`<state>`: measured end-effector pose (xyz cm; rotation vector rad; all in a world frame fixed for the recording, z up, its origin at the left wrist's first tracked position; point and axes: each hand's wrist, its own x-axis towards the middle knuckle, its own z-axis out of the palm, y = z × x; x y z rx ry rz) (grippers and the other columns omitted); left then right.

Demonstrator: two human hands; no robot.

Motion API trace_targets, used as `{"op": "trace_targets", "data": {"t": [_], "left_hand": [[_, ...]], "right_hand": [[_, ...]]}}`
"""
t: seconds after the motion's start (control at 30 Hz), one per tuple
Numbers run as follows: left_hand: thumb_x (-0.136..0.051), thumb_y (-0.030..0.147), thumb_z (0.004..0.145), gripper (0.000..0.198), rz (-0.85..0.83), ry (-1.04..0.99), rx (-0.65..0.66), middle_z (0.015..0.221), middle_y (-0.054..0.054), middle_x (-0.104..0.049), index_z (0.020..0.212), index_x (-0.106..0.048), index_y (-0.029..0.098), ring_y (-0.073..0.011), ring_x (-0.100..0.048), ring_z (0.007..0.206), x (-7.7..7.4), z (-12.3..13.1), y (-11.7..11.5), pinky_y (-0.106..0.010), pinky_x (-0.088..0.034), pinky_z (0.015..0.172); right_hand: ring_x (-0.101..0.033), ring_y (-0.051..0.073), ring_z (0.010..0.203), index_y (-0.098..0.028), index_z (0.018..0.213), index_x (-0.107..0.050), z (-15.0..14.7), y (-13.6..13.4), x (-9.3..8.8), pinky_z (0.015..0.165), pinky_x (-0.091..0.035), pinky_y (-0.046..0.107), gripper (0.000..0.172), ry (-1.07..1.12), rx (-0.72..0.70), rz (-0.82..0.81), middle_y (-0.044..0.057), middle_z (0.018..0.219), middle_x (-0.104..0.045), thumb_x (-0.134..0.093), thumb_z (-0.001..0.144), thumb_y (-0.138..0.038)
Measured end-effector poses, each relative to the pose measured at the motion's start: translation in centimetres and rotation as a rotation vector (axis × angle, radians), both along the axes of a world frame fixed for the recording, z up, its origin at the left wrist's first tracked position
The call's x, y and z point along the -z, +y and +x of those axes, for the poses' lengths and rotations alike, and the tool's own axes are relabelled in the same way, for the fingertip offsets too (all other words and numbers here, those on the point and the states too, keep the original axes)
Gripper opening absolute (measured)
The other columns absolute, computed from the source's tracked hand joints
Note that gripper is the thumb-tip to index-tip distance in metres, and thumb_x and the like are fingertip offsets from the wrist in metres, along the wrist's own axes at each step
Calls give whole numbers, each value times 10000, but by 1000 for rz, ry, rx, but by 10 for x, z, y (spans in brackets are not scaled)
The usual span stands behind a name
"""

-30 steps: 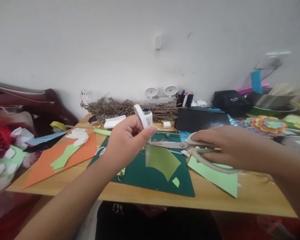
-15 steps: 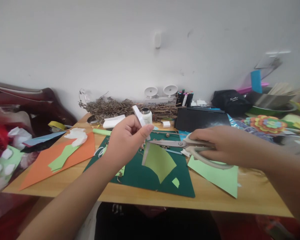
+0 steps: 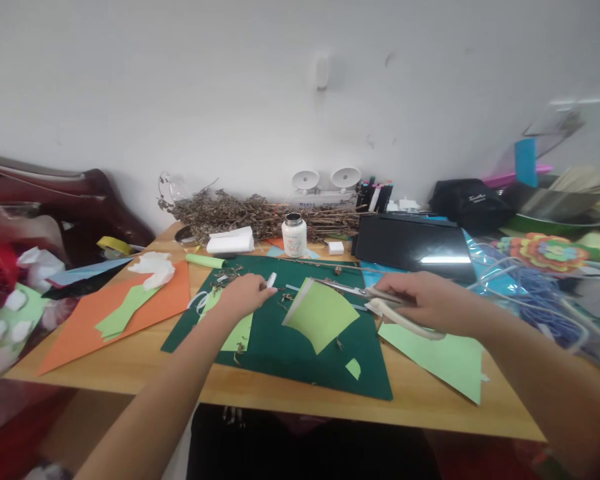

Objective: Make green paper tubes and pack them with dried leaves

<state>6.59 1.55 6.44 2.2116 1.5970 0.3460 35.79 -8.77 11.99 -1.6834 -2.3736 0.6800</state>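
Lying between left hand [image 3: 244, 297] pinching white tape [image 3: 272, 280] and right hand [image 3: 427, 301] gripping scissors [image 3: 373, 293], green paper [image 3: 324, 315]

the one view looks from the wearer's head at the near side, forward and down across the table [image 3: 270, 395] to the far wall [image 3: 190, 87].

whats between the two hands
In the head view, between left hand and right hand: light green paper with pale edge strip, scissor blades, dried plant bits and green mat
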Motion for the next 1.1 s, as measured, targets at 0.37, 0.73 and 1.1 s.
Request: {"op": "trace_targets", "data": {"t": [0.37,0.73,1.1], "left_hand": [[-432,389,779,331,-123,-471,275,553,44,-380,538,-416,163,-88,-369,526,-19,40,-56,-214,-304,506],[-419,278,829,266,73,-328,317,576,31,-499,594,-480,170,-96,-479,556,-20,22,-84,-202,-373,528],[-475,95,780,113,754,-356,591,684,-37,-658,795,-568,158,-145,-590,671,-22,15,-129,-308,-453,645]], "right_hand": [[-508,129,637,-188,858,-496,-4,-1,54,580,-399,240,210,298,16,-159,-2,724,-538,-511,739,-360],[-559,207,715,-157,843,-535,7,19,96,571,-397,279,237,-209,240,96,92,827,-594,-428,787,-362],[-553,263,915,-116,997,-597,-6,22,97,751,-434,377,314,-334,212,214,152,1017,-597,-350,824,-205]]}}
